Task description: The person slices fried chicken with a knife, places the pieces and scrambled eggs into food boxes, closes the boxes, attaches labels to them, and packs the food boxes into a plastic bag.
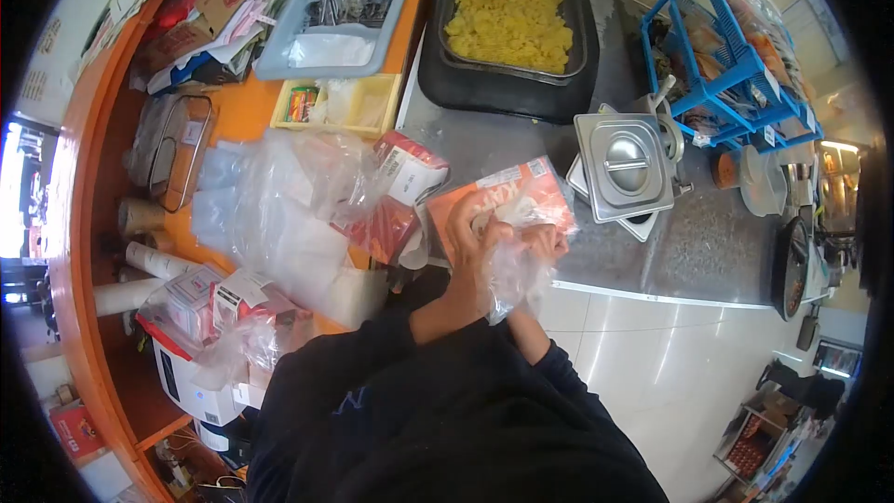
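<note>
Both hands are together over an orange-and-white box wrapped in clear plastic, at the near edge of the grey metal counter. My left hand has its fingers bent round the clear plastic bag, which bunches and hangs below. Close on its right, my right hand has curled fingers gripping the same plastic. Left of the hands lie red-and-white packets and a pile of clear plastic bags.
A black tray holds yellow food at the back. Lidded steel containers stand right of the box. A blue rack with packets is farther right. A blue-grey bin and a yellow tray sit at the back left.
</note>
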### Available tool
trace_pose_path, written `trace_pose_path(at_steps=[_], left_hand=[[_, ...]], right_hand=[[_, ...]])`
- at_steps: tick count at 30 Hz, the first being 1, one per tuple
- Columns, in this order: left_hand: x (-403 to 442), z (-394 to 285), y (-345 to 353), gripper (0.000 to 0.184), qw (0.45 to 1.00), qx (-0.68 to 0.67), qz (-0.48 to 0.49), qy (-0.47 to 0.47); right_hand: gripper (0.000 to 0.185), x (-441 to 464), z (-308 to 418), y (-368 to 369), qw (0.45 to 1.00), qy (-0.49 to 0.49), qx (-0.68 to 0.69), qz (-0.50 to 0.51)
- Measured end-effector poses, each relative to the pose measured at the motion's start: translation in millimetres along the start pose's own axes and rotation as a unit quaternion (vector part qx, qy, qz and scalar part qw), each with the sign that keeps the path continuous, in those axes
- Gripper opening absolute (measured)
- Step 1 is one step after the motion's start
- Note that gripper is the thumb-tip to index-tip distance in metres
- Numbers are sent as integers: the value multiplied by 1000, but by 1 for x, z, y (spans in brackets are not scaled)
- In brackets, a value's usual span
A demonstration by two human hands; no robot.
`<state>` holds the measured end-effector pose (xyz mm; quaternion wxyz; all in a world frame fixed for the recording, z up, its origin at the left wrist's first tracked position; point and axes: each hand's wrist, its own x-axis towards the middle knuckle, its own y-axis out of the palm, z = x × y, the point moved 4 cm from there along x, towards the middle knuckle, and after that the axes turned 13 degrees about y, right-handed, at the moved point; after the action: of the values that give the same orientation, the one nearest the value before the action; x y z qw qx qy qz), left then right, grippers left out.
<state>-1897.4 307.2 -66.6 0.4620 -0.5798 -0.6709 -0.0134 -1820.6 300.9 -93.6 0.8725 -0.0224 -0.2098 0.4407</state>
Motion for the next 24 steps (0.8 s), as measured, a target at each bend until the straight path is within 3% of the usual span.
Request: trace_pose_path(at_steps=[1,4,5,8,9,11,12,13,16,20,21,24], left_hand=[[-2,4,-2,22,999,-25,-35,-29],[0,21,-7,22,943,-327,-31,-58],[-2,27,-9,29,931,-354,-5,-91],[17,43,-17,29,923,-333,105,-160],[21,44,-19,28,928,-308,163,-129],[25,46,-21,27,929,-246,270,-60],[25,45,-23,26,940,-223,257,-28],[27,44,-22,26,950,-197,243,6],[21,50,-16,32,963,-140,220,69],[23,39,-18,40,965,-108,219,97],[23,36,-18,42,966,-99,219,99],[32,27,-17,32,970,-148,176,74]], right_hand=[[19,2,2,1,999,-25,-21,2],[23,14,10,-7,990,-63,-120,41],[17,20,16,-9,977,-63,-172,111],[9,38,31,-20,935,59,-135,323],[9,39,24,-23,926,60,-121,352],[10,42,15,-26,935,84,-125,321],[10,42,10,-25,939,95,-125,306],[9,41,-3,-24,945,166,-21,280],[8,43,-2,-24,943,206,17,262],[7,45,2,-30,962,124,-4,243],[6,45,1,-31,955,150,-7,255],[7,46,-1,-32,964,87,8,252]])
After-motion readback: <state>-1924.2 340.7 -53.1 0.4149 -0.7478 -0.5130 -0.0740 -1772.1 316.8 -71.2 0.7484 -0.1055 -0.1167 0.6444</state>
